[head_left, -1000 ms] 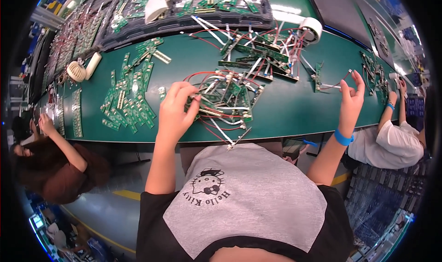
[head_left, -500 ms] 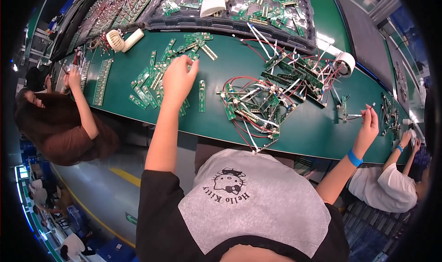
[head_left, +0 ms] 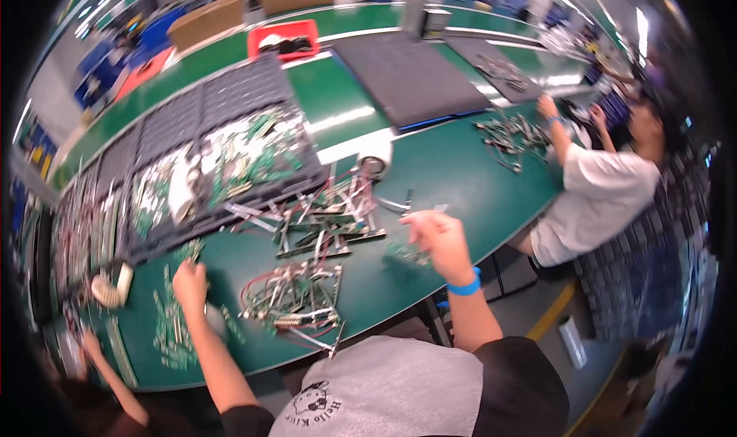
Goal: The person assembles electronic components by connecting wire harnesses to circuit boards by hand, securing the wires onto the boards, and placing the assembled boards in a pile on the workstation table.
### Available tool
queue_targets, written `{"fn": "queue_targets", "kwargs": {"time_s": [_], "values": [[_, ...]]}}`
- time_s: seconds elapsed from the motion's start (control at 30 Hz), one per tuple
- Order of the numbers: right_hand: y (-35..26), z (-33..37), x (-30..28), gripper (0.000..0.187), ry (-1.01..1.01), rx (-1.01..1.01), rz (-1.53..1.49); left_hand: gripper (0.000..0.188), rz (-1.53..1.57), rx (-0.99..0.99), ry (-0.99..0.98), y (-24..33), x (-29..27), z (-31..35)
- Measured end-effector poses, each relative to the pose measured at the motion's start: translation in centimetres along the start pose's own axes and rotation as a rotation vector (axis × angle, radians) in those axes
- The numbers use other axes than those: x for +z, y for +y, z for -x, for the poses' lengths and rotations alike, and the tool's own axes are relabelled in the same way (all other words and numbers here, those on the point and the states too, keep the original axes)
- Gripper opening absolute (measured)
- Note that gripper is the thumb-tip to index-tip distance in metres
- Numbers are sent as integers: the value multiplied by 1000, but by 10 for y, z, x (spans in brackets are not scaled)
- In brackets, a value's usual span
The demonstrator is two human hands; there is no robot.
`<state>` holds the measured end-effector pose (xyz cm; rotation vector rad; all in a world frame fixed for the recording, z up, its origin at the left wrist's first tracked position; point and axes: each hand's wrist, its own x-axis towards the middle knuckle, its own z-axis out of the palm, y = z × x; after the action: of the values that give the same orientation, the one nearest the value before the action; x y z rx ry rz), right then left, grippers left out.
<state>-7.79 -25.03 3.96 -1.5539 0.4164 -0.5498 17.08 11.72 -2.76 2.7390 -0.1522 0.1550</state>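
**Hands spread wide over a green workbench of circuit boards**

Since half a second ago the view is swinging round: the long green-topped workbench (head_left: 453,168) is now running from lower left to upper right, and the person's left hand (head_left: 190,282) is sitting nearer the bench's near edge than before. That hand is resting, fingers curled together, on the scattered row of small green circuit boards (head_left: 170,326) lying along the near-left edge; whether it is pinching a board I cannot tell. The right hand (head_left: 437,237), with a blue wristband (head_left: 464,286) at the wrist, is hovering above the near edge to the right, its fingers loosely bunched; motion blur is hiding whether anything is held. Between the two hands a tangled heap of wired boards with red and white leads (head_left: 292,299) is lying on the bench, and a second such heap (head_left: 326,214) is lying farther in. Beyond it a black compartmented tray (head_left: 223,114) is holding more green boards. A white tape roll (head_left: 374,160) is standing near the bench's middle. At the far right end another person in a white shirt (head_left: 603,187) is working. A red bin (head_left: 284,39) is sitting on a farther green bench.
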Motion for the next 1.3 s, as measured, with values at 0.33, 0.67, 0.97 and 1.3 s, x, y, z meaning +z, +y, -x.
{"fn": "queue_targets", "kwargs": {"time_s": [0.33,0.67,0.97,1.3], "values": [[3,16,55,16,-523,141,-109,24,1300,133,-550,118,-61,88],[3,29,79,17,-634,122,-135,35,1189,209,-824,161,-40,136],[10,27,82,16,-580,121,-52,38,737,430,-620,158,-34,144],[9,27,81,13,-500,101,26,41,635,591,-498,158,-27,149]]}}
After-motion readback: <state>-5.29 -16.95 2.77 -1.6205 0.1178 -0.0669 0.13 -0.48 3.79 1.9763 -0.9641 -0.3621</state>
